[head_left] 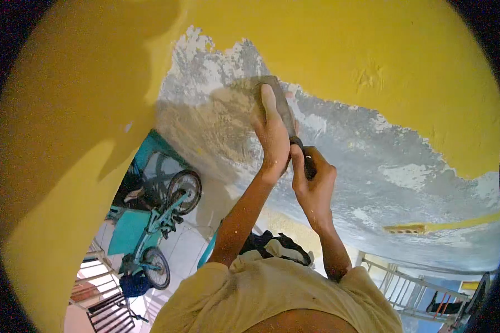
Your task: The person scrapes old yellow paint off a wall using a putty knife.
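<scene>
A broad, flat grey-brown blade [284, 108] with a dark handle [309, 166] lies against the wall at the lower border of the yellow paint. My right hand [316, 186] is closed around that handle. Higher up, my left hand [271, 136] grips the blade, its thumb stretched along the flat face and its other fingers mostly hidden behind. The exact kind of tool is hard to tell. Around both hands the wall [339, 144] shows a rough grey and white surface with a ragged edge of yellow paint [372, 61] above it.
On the left, a yellow wall [66, 139] meets the grey one at a corner. Down to the left, a turquoise bicycle [161, 222] is on the tiled floor [191, 250] near metal railings [111, 311]. A pale railing [411, 286] is at lower right.
</scene>
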Demonstrator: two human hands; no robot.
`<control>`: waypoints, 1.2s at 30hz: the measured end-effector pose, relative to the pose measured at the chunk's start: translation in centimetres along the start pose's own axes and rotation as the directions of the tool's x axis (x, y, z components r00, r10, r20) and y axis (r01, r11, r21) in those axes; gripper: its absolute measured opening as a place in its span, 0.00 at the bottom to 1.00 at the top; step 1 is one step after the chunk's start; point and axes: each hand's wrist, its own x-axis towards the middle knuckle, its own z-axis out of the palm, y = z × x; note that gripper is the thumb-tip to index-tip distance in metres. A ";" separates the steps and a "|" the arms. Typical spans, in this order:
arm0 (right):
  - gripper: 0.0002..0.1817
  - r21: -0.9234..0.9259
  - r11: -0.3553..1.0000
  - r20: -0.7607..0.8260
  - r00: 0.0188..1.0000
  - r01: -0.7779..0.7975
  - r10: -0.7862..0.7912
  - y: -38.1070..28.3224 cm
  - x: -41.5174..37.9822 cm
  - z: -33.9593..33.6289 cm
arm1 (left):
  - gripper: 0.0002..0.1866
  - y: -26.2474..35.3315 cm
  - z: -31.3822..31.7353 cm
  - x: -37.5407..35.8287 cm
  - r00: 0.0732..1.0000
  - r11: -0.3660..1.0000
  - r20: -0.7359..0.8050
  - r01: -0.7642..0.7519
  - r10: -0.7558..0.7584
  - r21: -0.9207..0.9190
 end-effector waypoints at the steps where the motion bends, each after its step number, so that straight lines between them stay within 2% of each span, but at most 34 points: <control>1: 0.11 0.034 0.999 -0.022 1.000 -0.002 0.002 -0.2 0.2 0.0 | 0.25 -0.6 -0.2 0.3 0.998 0.999 0.027 -0.052 0.052 0.004; 2: 0.11 0.068 0.998 -0.050 0.999 -0.010 0.013 -0.3 0.2 -0.1 | 0.25 -1.0 -0.2 0.1 0.998 0.998 0.029 -0.056 0.056 0.005; 4: 0.12 0.061 0.998 -0.067 0.998 0.003 0.001 0.3 -0.2 -0.2 | 0.26 -1.9 -0.4 -0.6 0.995 0.988 0.040 -0.096 0.092 0.117; 6: 0.12 0.075 0.997 -0.050 0.998 -0.022 0.025 0.0 0.2 0.0 | 0.25 -0.7 -0.1 -0.1 0.991 0.984 0.056 -0.129 0.123 0.120; 7: 0.12 0.107 0.993 -0.063 0.997 0.042 -0.036 -0.4 1.0 0.3 | 0.26 -0.1 0.0 0.4 0.993 0.989 0.052 -0.112 0.108 0.094; 8: 0.12 0.106 0.994 -0.060 0.998 0.038 -0.031 -0.4 0.6 0.2 | 0.26 0.7 0.2 0.3 0.994 0.993 0.047 -0.097 0.095 0.062; 10: 0.12 0.094 0.995 -0.051 0.998 0.032 -0.027 -0.4 0.7 -0.1 | 0.25 -0.7 -0.4 0.7 0.994 0.997 0.091 -0.062 0.057 0.051; 12: 0.11 0.068 0.998 -0.054 0.999 0.000 0.004 0.2 -0.2 -0.5 | 0.24 -2.7 -0.5 -0.1 0.990 0.988 0.024 -0.138 0.136 0.073; 13: 0.12 0.057 0.998 -0.062 0.998 0.014 -0.010 0.4 -0.2 -0.4 | 0.25 -3.4 -0.7 0.4 0.976 0.970 0.042 -0.217 0.213 0.110; 14: 0.12 0.048 0.999 -0.069 0.998 0.015 -0.012 0.5 -0.3 -0.1 | 0.25 -2.3 -0.3 0.6 0.976 0.970 0.042 -0.219 0.216 0.108; 15: 0.12 0.112 0.989 -0.097 0.991 0.102 -0.091 0.1 0.8 0.5 | 0.25 -0.3 0.1 0.5 0.986 0.981 0.033 -0.167 0.164 0.097; 17: 0.12 0.067 0.994 -0.046 0.996 0.083 -0.080 -1.1 1.7 0.3 | 0.26 1.8 0.0 1.2 0.998 0.995 0.020 -0.060 0.059 0.080; 18: 0.12 0.029 0.995 -0.010 0.995 0.098 -0.097 -1.6 2.3 0.2 | 0.26 1.0 -0.3 1.5 0.997 0.995 0.027 -0.069 0.067 0.077; 20: 0.12 0.013 0.987 -0.052 0.985 0.163 -0.162 -0.3 0.9 0.1 | 0.25 -1.7 -1.1 1.7 0.990 0.982 0.020 -0.139 0.137 0.131; 21: 0.12 0.018 0.994 -0.057 0.993 0.107 -0.105 0.5 -0.1 0.0 | 0.26 -2.2 -0.7 0.4 1.000 0.999 0.000 -0.017 0.017 0.039; 22: 0.12 0.021 0.999 -0.057 0.997 0.045 -0.044 1.0 -0.5 0.0 | 0.26 -2.8 -0.9 1.3 1.000 0.999 -0.003 -0.022 0.022 0.028; 23: 0.14 0.057 0.998 -0.082 0.997 0.018 -0.014 0.9 -0.4 0.4 | 0.26 -3.8 -1.3 2.7 0.995 0.992 -0.021 -0.100 0.102 0.075; 24: 0.14 0.054 0.999 -0.078 0.997 0.001 0.003 0.4 0.1 0.6 | 0.26 -2.2 -0.9 2.0 0.985 0.977 -0.034 -0.164 0.170 0.134; 25: 0.12 0.014 0.997 -0.058 0.996 0.075 -0.075 -0.7 1.3 0.4 | 0.26 -0.4 -0.4 1.2 0.996 0.995 0.005 -0.093 0.093 0.026; 26: 0.11 -0.019 0.986 -0.035 0.986 0.164 -0.165 -1.6 2.2 0.1 | 0.26 -0.3 -0.6 1.2 0.996 0.996 -0.001 -0.089 0.089 0.030; 28: 0.11 -0.024 0.986 -0.020 0.986 0.164 -0.164 -2.0 2.0 -0.1 | 0.26 0.6 -0.7 1.9 0.992 0.994 0.080 -0.105 0.101 0.041; 29: 0.11 -0.073 0.987 -0.047 0.988 0.144 -0.147 -1.1 0.9 -0.1 | 0.26 0.3 -0.4 0.7 0.988 0.988 0.065 -0.143 0.139 0.062; 30: 0.11 -0.125 0.984 -0.075 0.987 0.129 -0.139 -0.1 0.2 -0.1 | 0.27 -0.1 0.3 -0.5 0.997 0.998 -0.044 -0.062 0.062 0.004; 32: 0.11 -0.107 0.988 -0.091 0.989 0.107 -0.117 0.2 0.0 0.1 | 0.26 -5.6 -1.0 2.6 0.975 0.973 -0.044 -0.216 0.220 0.078; 33: 0.10 -0.110 0.990 -0.082 0.992 0.089 -0.098 -0.8 0.3 -0.3 | 0.26 -3.8 -0.6 1.8 0.978 0.977 -0.051 -0.197 0.201 0.085; 34: 0.10 -0.116 0.991 -0.079 0.994 0.062 -0.071 -1.3 0.5 -0.5 | 0.26 -1.9 0.1 1.2 0.996 0.996 -0.030 -0.087 0.086 -0.015; 35: 0.10 -0.100 0.984 -0.094 0.983 0.151 -0.160 -1.0 1.3 -0.2 | 0.26 -0.3 0.6 0.9 1.000 0.993 0.002 0.016 -0.015 -0.121; 36: 0.10 -0.103 0.983 -0.097 0.982 0.152 -0.162 -0.9 1.3 0.1 | 0.26 -0.4 0.5 1.1 1.000 0.992 0.007 0.016 -0.016 -0.123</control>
